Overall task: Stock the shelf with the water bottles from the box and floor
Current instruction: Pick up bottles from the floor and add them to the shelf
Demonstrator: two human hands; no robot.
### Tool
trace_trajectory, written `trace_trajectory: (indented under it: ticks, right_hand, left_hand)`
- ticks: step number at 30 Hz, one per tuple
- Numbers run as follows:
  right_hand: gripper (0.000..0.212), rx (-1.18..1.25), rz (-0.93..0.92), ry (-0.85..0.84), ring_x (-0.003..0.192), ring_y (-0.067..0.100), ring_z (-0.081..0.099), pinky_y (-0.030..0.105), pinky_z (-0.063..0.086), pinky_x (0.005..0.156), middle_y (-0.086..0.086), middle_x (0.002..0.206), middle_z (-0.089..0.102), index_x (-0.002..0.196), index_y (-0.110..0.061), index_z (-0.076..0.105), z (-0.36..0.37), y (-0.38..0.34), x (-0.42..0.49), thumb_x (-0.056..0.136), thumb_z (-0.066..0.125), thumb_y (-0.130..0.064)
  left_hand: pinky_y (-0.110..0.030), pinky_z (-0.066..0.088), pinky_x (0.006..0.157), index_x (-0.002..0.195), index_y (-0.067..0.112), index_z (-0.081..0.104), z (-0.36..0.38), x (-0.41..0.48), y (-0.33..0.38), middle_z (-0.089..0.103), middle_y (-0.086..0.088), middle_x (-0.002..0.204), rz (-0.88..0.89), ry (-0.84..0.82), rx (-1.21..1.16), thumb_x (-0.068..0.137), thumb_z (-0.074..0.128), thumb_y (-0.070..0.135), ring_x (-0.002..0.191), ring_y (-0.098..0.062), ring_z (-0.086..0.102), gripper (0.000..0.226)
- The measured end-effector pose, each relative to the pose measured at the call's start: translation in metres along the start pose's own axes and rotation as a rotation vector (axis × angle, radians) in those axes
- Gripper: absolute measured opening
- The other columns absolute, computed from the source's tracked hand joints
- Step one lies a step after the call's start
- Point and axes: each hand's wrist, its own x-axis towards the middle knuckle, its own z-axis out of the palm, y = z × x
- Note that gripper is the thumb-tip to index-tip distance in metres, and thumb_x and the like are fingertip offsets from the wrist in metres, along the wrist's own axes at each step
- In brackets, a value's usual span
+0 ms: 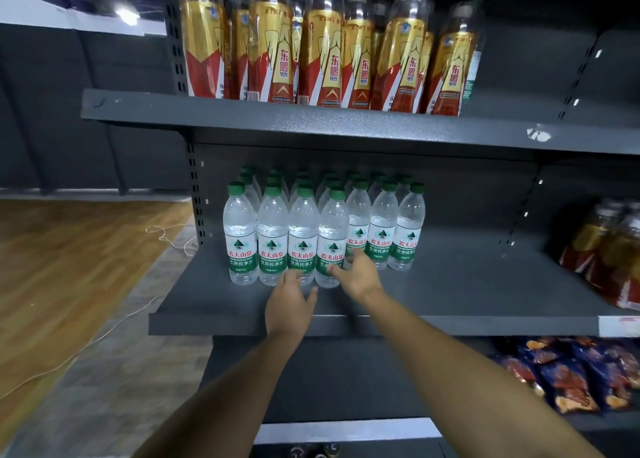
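Green-capped clear water bottles upright in rows on the grey middle shelf.

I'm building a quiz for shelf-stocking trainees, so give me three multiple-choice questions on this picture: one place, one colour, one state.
1. The red-and-gold labelled drink bottles stand:
A) on the shelf above the water
B) on the floor
C) below the water

2. The clear plastic water bottles have caps coloured:
A) blue
B) green
C) white

3. The water bottles are:
A) lying down
B) stacked in layers
C) upright

Answers: 1 A, they line the upper grey metal shelf; 2 B, every visible cap is green; 3 C, all stand on their bases.
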Motion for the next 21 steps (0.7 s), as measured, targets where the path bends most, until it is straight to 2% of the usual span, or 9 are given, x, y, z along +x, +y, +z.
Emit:
trace_trajectory:
  ticks: [5, 11, 13, 17, 21]
  right_hand:
    - [0.036, -0.051, 0.033, 0.058, 0.106, 0.026, 0.062, 0.032, 0.047, 0.093, 0.012, 0.111, 0.066, 0.119, -0.004, 0.058, 0.000, 0.000, -0.042, 0.090, 0.067, -0.023]
    - [0.037, -0.086, 0.099, 0.111, 0.110, 0.025, 0.062, 0.029, 0.044, 0.094, 0.010, 0.117, 0.067, 0.121, -0.003, 0.061, 0.005, 0.002, -0.102, 0.090, 0.067, -0.023]
    - [0.034, -0.067, 0.131, 0.120, 0.107, 0.025, 0.063, 0.026, 0.044, 0.091, 0.012, 0.114, 0.069, 0.118, -0.002, 0.062, 0.011, 0.008, -0.127, 0.090, 0.067, -0.021]
    - [0.032, -0.093, 0.215, 0.121, 0.108, 0.025, 0.063, 0.023, 0.042, 0.086, 0.013, 0.111, 0.069, 0.114, -0.002, 0.065, 0.022, 0.034, -0.189, 0.090, 0.068, -0.023]
    - [0.035, -0.132, 0.328, 0.104, 0.110, 0.026, 0.061, 0.028, 0.045, 0.088, 0.012, 0.113, 0.068, 0.115, -0.002, 0.065, 0.026, 0.072, -0.255, 0.089, 0.067, -0.026]
  left_hand:
    - [-0.036, 0.048, 0.083, 0.116, 0.010, 0.055, -0.018, -0.023, -0.003, 0.061, -0.007, 0.116, 0.049, -0.011, -0.034, 0.087, 0.066, 0.026, 0.106, -0.028, 0.059, 0.034]
    - [-0.037, 0.049, 0.084, 0.115, 0.012, 0.057, -0.041, -0.067, -0.013, 0.063, -0.005, 0.113, 0.156, -0.106, -0.077, 0.087, 0.065, 0.022, 0.106, -0.027, 0.060, 0.030]
    - [-0.039, 0.050, 0.084, 0.114, 0.012, 0.058, -0.046, -0.085, -0.022, 0.063, -0.006, 0.113, 0.185, -0.142, -0.085, 0.088, 0.064, 0.020, 0.104, -0.027, 0.060, 0.028]
    - [-0.039, 0.051, 0.082, 0.116, 0.013, 0.057, -0.045, -0.138, -0.040, 0.060, -0.005, 0.117, 0.178, -0.257, -0.084, 0.089, 0.063, 0.022, 0.103, -0.027, 0.060, 0.029]
    - [-0.038, 0.050, 0.086, 0.120, 0.013, 0.055, -0.032, -0.193, -0.049, 0.059, -0.004, 0.122, 0.181, -0.409, -0.076, 0.091, 0.062, 0.024, 0.109, -0.025, 0.058, 0.032]
